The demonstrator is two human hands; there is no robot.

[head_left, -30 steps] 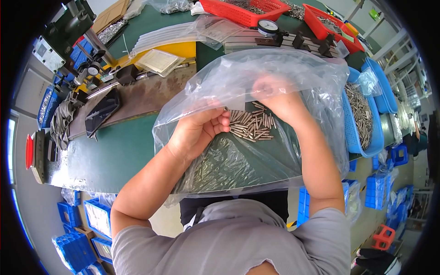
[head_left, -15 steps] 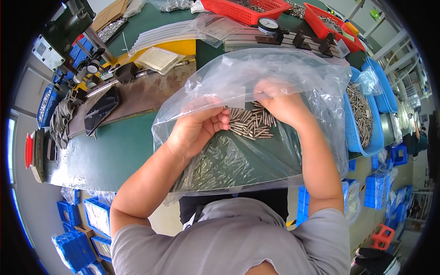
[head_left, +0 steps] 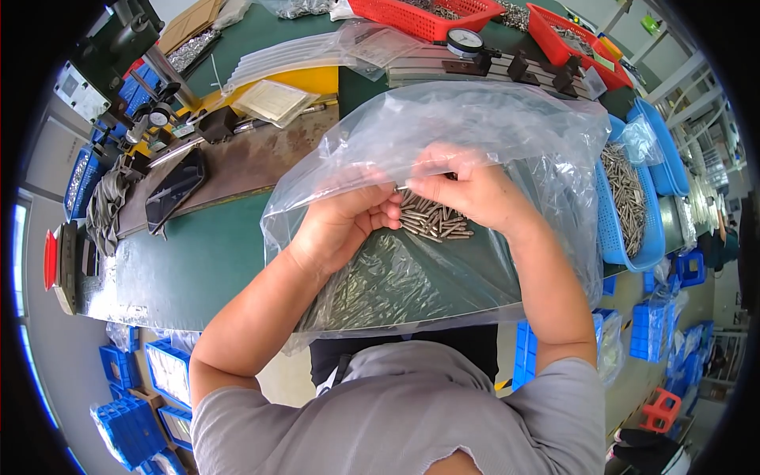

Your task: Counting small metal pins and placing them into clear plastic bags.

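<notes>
A large clear plastic bag lies spread on the green bench in front of me, its upper layer arching over my fingers. Inside its opening sits a pile of slim, pointed metal pins. My left hand is at the left of the pile, fingers curled and fingertips pinched on what looks like one metal pin, mostly hidden. From the right my right hand reaches over the pile, thumb and forefinger closed close to the left fingertips. Whatever it grips is too small to make out under the plastic.
A blue basket of similar pins stands at the right. Red baskets and a dial gauge are at the back. To the left are a phone, a grey cloth and a gauge stand.
My right hand has moved left from the far right of the pile, bringing its thumb and forefinger up to the left fingertips. The left hand has barely shifted.
</notes>
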